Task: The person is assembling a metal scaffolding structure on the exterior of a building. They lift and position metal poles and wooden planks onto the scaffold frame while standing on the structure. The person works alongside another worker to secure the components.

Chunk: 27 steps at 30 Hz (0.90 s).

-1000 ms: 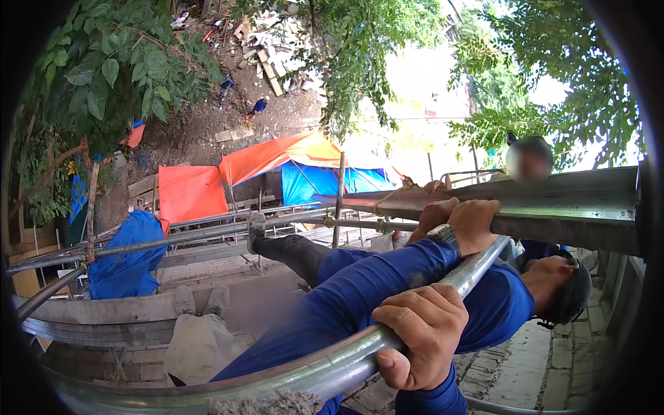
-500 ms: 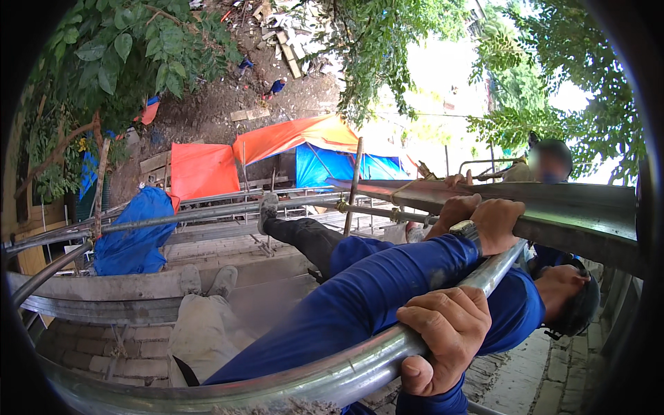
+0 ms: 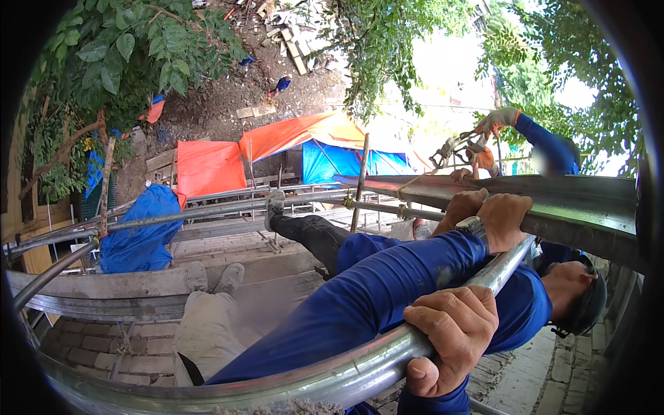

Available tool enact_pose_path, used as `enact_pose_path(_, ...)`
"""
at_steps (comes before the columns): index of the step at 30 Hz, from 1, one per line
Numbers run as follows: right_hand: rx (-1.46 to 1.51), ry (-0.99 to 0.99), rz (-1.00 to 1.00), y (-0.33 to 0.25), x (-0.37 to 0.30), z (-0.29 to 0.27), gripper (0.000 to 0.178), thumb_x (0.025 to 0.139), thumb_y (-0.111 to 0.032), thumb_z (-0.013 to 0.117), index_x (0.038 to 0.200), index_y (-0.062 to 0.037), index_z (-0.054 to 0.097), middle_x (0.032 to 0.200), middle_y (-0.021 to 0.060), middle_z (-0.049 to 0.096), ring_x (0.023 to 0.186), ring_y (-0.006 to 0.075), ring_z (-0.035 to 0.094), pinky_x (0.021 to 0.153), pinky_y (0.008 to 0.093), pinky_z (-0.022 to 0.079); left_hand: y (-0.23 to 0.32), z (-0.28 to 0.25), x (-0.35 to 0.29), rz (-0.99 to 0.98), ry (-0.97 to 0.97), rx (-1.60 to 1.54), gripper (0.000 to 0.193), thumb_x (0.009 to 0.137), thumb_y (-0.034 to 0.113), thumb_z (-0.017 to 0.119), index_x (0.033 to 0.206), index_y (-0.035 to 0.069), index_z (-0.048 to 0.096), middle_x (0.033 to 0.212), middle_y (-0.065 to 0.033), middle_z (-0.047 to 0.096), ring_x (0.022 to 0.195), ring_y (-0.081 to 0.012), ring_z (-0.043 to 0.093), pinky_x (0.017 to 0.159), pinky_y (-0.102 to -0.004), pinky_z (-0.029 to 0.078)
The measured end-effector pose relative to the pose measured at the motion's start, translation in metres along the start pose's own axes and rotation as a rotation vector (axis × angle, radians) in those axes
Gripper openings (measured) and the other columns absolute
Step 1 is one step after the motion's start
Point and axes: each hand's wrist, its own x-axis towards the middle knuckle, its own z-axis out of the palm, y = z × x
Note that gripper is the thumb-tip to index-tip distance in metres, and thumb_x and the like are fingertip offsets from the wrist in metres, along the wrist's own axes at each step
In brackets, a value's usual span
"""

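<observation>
A co-worker's gloved hand (image 3: 501,118) has risen above the steel beam (image 3: 560,194).

A smooth, shiny silver metal pipe (image 3: 360,370) passes through the closed grip of the right hand (image 3: 451,339), one end reaching up to just below the left wrist and the other sweeping away to the left, with rough grey crust (image 3: 294,407) clinging to it. Beyond it, a long, dull grey metal beam (image 3: 581,197), channel-like and scuffed, lies lengthwise, the left hand (image 3: 508,218) curled over its near edge, and stretches out past that hand on both sides.
</observation>
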Motion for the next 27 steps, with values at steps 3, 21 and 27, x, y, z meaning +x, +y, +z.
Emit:
enact_pose_path(3, -0.006, 0.004, -0.005, 0.001, -0.001, 0.0, 0.073, 0.1, -0.068, 0.035, 0.078, -0.0073, 0.07, 0.067, 0.0088, 0.066, 0.062, 0.0242, 0.065, 0.071, 0.0397, 0.047, 0.001, -0.003, 0.0, -0.007, -0.017, 0.01, 0.035, 0.069, 0.025, 0.084, 0.09, 0.002, 0.069, 0.086, -0.0234, 0.072, 0.09, -0.0437, 0.072, 0.083, -0.0517, 0.055)
enact_pose_path(21, 0.004, -0.012, -0.103, 0.015, -0.004, -0.004, 0.062, 0.096, -0.066, 0.05, 0.082, -0.0099, 0.07, 0.073, 0.0031, 0.068, 0.066, 0.0218, 0.067, 0.067, 0.0377, 0.044, 0.002, -0.001, -0.002, -0.021, -0.009, 0.023, 0.036, 0.071, 0.027, 0.082, 0.093, 0.003, 0.068, 0.089, -0.0232, 0.072, 0.091, -0.0428, 0.071, 0.084, -0.0509, 0.055)
enact_pose_path(27, -0.004, 0.003, -0.14, 0.019, -0.007, -0.011, 0.055, 0.091, -0.064, 0.058, 0.082, -0.0103, 0.07, 0.074, 0.0023, 0.067, 0.065, 0.0204, 0.065, 0.065, 0.0361, 0.042, 0.008, 0.001, -0.005, 0.014, 0.01, 0.041, 0.035, 0.072, 0.031, 0.084, 0.089, 0.005, 0.067, 0.089, -0.0213, 0.073, 0.092, -0.0409, 0.072, 0.084, -0.0512, 0.056)
